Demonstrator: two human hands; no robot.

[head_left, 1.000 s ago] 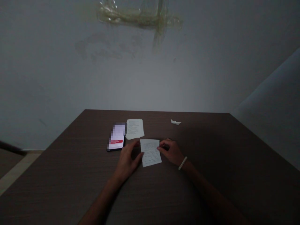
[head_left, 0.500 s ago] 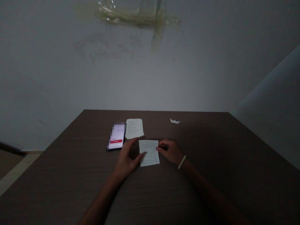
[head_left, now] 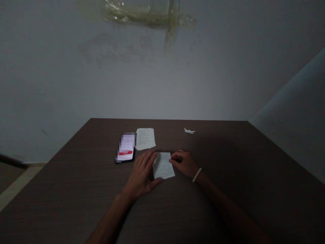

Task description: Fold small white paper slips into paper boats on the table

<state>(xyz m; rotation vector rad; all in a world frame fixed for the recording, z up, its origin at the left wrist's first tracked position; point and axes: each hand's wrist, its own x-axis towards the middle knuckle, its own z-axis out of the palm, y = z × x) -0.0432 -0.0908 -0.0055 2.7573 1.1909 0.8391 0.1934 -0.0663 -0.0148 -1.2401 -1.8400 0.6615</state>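
Note:
A small printed sheet of paper (head_left: 164, 166) lies on the table between my hands, slightly turned. My right hand (head_left: 185, 164), with a beaded bracelet at its wrist, is closed in a pinch at the sheet's right edge. Along the left side of the sheet is my left hand (head_left: 142, 174), its thumb stretched to the bottom edge and its fingers reaching the top left corner. Thumb and fingers are spread apart, and the hand covers part of the sheet's left edge.
Beyond my left hand lie a phone (head_left: 126, 147) with a lit screen and a stack of printed sheets (head_left: 145, 139). A little folded paper boat (head_left: 189, 131) sits near the back of the brown table (head_left: 215, 210). A wall (head_left: 162, 84) stands behind it.
My left hand has shifted its grip: the thumb moved from on the sheet down to its bottom edge, the fingers over its top left. The sheet turned slightly. My right hand stayed put.

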